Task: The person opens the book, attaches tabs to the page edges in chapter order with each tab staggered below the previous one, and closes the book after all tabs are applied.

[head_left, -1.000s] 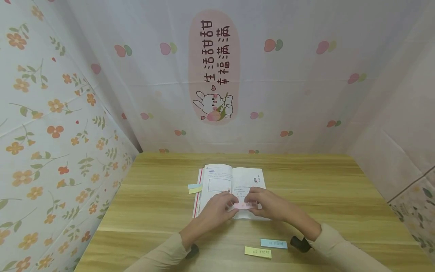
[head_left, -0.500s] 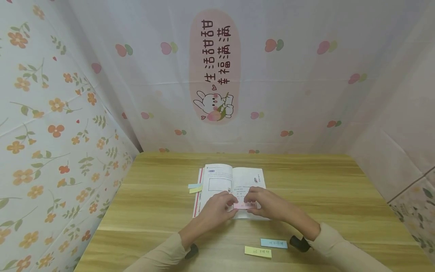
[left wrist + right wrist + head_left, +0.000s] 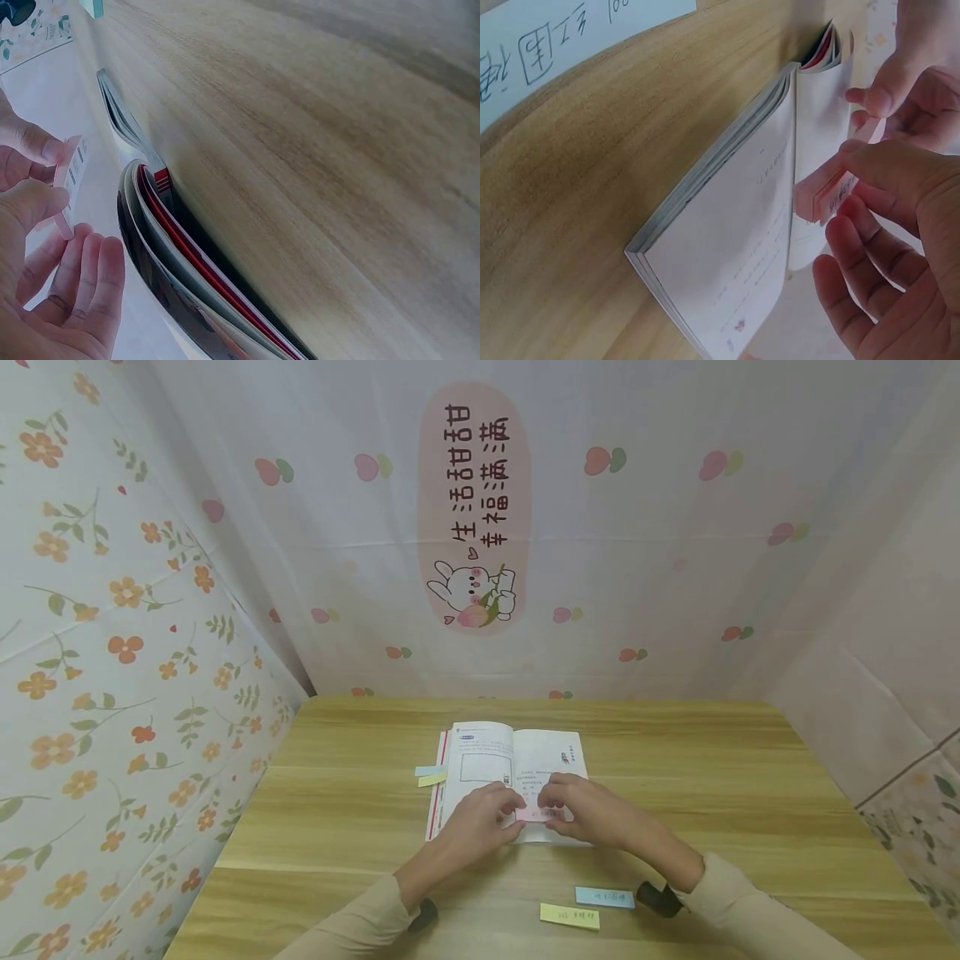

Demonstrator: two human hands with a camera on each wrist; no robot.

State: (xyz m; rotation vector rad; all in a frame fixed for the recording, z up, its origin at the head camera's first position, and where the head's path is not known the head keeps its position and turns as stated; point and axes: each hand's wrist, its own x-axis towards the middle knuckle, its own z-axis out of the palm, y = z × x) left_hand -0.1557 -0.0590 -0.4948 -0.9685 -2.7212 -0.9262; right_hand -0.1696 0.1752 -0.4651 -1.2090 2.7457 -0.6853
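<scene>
A pink pad of sticky notes with handwriting on it is held just above the right page of an open book. My left hand pinches the pad's left end between thumb and fingers. At the other end, my right hand pinches it too, its thumb on the near edge. The right wrist view shows the layered edge of the pad, with the right hand's lower fingers loosely bent beneath. In the left wrist view the pad stands between both hands' fingertips.
Blue and yellow tabs stick out of the book's left side. Nearer the front of the wooden table lie a blue note pad and a yellow one, both handwritten. Printed curtains hang behind and beside the table.
My right hand's thumb has slid slightly left along the pink pad, and the pad's written face has shifted a little. The left hand and the book stay where they were.
</scene>
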